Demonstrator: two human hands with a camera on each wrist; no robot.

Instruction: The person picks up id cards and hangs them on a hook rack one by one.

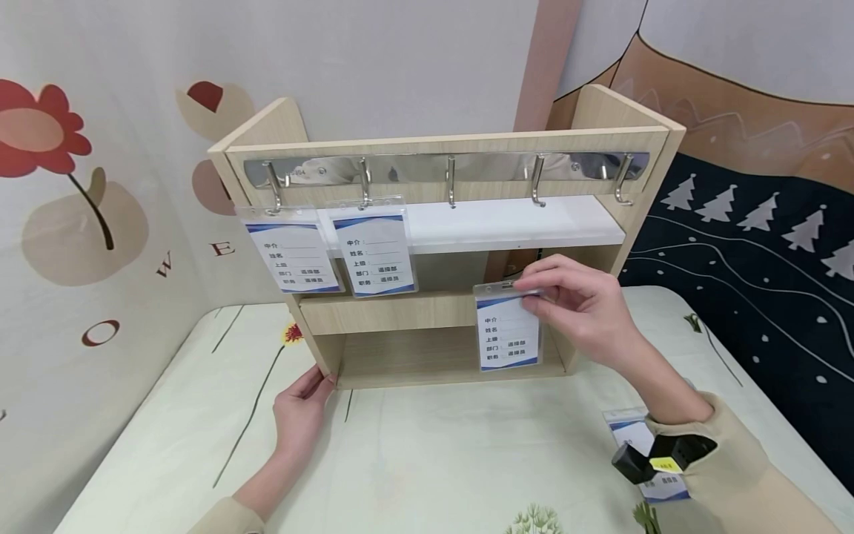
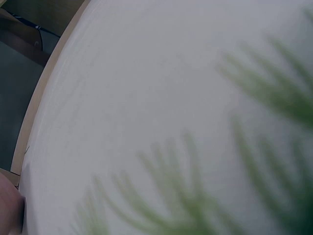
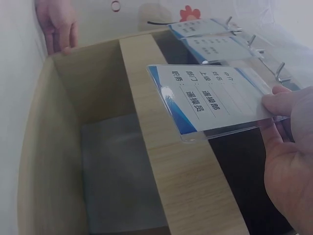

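Cloth [image 1: 140, 44] printed with a red flower [image 1: 36, 130] spreads across the far left, behind a wooden shelf unit [image 1: 394, 314] that stands on a pale tablecloth [image 1: 414, 460]. At the unit's lower left corner, the left hand [image 1: 300, 419] grips the wood, thumb and fingers bent against the edge. Above it, the outer name badge [image 1: 295, 256] hangs tilted from the leftmost hook of a shiny metal rail [image 1: 494, 167]; the inner name badge [image 1: 375, 256] hangs just beside it, from the second hook. Next along the rail come the middle hook [image 1: 451, 182] and the fourth hook [image 1: 537, 180]. Below these two, the right hand [image 1: 577, 308] pinches the top edge of the held name badge [image 1: 508, 335] between thumb and fingers; the badge is nearly upright, in front of the unit's lower right part and apart from the hooks. Farther right, the loose name badge [image 1: 630, 434] lies on the tablecloth, partly hidden by the beige sleeve [image 1: 750, 475] and black wrist camera [image 1: 677, 449]. Dark fabric with white fir trees [image 1: 717, 202] fills the far right.
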